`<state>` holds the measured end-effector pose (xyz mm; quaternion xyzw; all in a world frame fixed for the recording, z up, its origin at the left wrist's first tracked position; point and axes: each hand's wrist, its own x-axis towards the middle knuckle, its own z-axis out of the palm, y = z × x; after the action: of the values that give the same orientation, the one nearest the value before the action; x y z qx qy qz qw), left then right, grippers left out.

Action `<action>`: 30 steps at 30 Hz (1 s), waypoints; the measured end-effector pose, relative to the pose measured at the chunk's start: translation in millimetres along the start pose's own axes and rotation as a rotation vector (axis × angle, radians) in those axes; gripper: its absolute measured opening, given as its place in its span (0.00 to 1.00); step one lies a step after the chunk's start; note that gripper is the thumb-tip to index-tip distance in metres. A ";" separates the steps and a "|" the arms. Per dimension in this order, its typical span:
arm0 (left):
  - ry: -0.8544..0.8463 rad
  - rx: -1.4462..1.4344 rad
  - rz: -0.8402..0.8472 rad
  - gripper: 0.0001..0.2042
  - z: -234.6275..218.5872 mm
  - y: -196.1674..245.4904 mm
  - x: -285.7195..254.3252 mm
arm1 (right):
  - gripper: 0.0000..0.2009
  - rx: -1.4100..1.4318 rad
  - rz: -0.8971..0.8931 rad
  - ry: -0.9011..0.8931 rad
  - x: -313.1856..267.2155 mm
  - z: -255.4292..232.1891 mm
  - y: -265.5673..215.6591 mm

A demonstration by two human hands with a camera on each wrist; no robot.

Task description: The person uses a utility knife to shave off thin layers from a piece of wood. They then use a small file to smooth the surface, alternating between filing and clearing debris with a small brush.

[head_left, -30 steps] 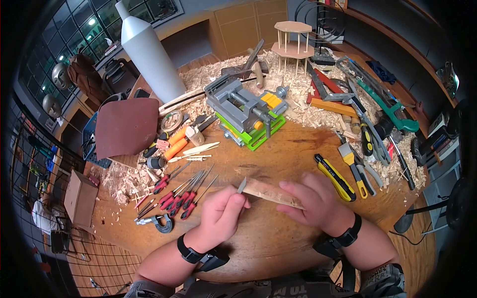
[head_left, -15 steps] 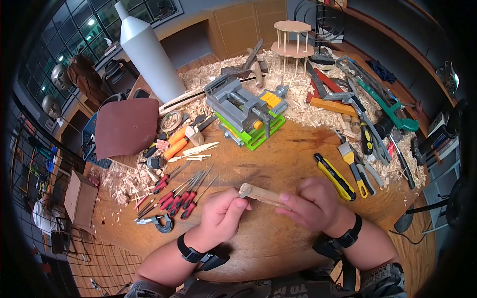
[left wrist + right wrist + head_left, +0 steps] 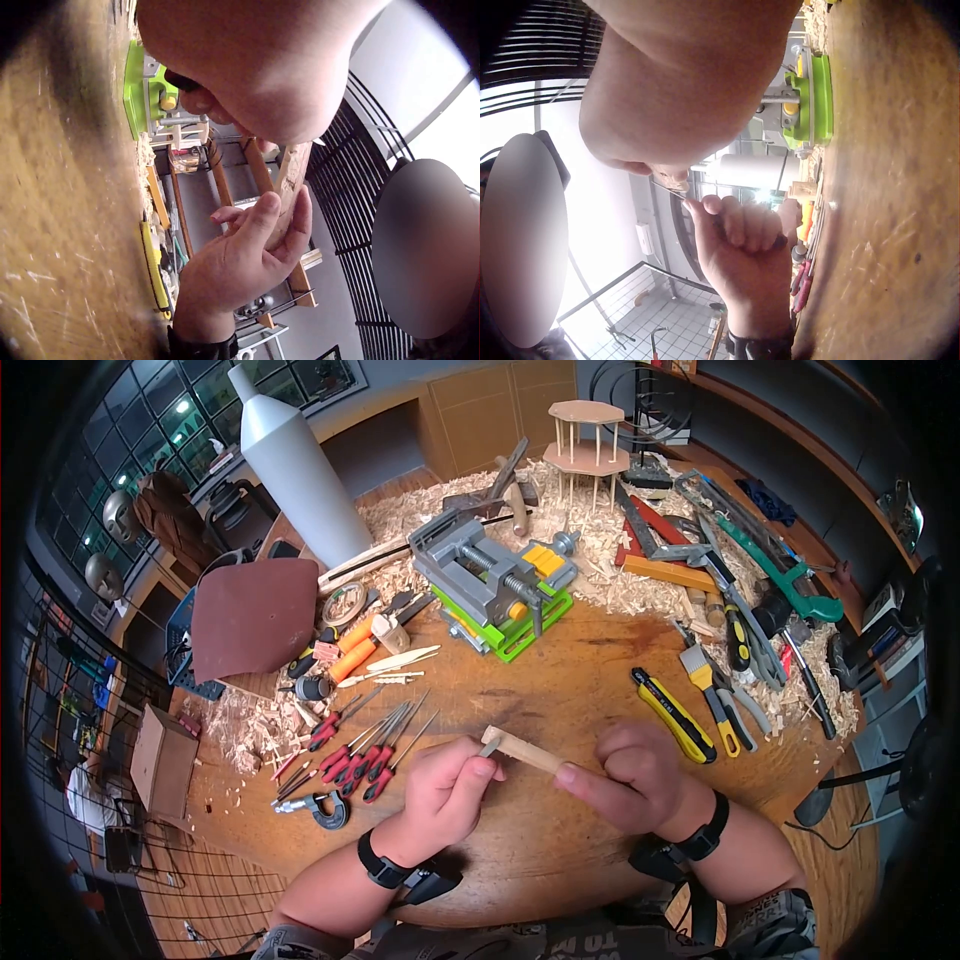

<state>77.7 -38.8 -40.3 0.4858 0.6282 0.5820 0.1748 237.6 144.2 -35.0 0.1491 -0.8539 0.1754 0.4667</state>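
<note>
My left hand (image 3: pixel 445 790) is curled into a fist around a small knife (image 3: pixel 489 747). Its short blade sticks out past the thumb, and the fingers hide most of its handle. The blade lies against the far end of a pale wooden strip (image 3: pixel 530 751). My right hand (image 3: pixel 642 775) grips the strip's other end, with the thumb along it and the fingers curled. In the left wrist view, the wooden strip (image 3: pixel 291 184) shows a rough, carved face between the right thumb and fingers. Both hands are above the worktable (image 3: pixel 540 850).
Red-handled files (image 3: pixel 375 760) and a micrometer (image 3: pixel 325 810) lie on the left. A yellow utility knife (image 3: pixel 672 715) and a brush (image 3: pixel 705 680) lie on the right. Behind the hands stands a grey vise (image 3: pixel 490 575) on a green base, among wood shavings (image 3: pixel 600 580).
The wooden strip has turned in my right hand and now shows a narrower face. The right fingers have curled in more. My left hand has barely moved; the blade has tipped over against the wood.
</note>
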 end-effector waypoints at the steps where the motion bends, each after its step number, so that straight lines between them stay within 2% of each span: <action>1: -0.001 0.000 0.003 0.14 0.3 -0.8 0.5 | 0.18 0.010 0.003 -0.023 0.2 -1.6 0.6; 5: 0.000 -0.013 -0.005 0.15 0.4 -2.0 -0.1 | 0.20 -0.038 -0.022 -0.003 -5.4 4.2 1.6; 10: -0.003 -0.027 -0.044 0.15 0.3 0.1 -0.3 | 0.26 -0.044 0.078 -0.008 -2.1 4.3 -1.1; 19: -0.010 -0.028 -0.011 0.15 -0.2 2.8 -0.7 | 0.27 -0.024 0.129 -0.068 0.2 -2.2 -0.6; 22: 0.054 -0.048 -0.036 0.14 1.3 7.1 -2.1 | 0.26 -0.036 0.155 -0.092 2.0 -4.6 -2.4; 25: 0.021 -0.036 -0.025 0.14 7.4 9.2 0.8 | 0.26 -0.052 0.172 -0.083 0.4 -2.7 -0.7; 27: -0.144 0.067 -0.012 0.13 11.5 8.9 0.0 | 0.26 -0.058 0.175 -0.088 0.6 -2.4 0.7; 30: -0.068 -0.019 -0.080 0.13 8.3 13.4 2.4 | 0.26 -0.069 0.189 -0.100 0.3 -1.4 -0.5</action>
<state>88.6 -34.1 -29.5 0.4781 0.6352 0.5638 0.2238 238.7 144.4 -34.1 0.0606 -0.8919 0.1815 0.4098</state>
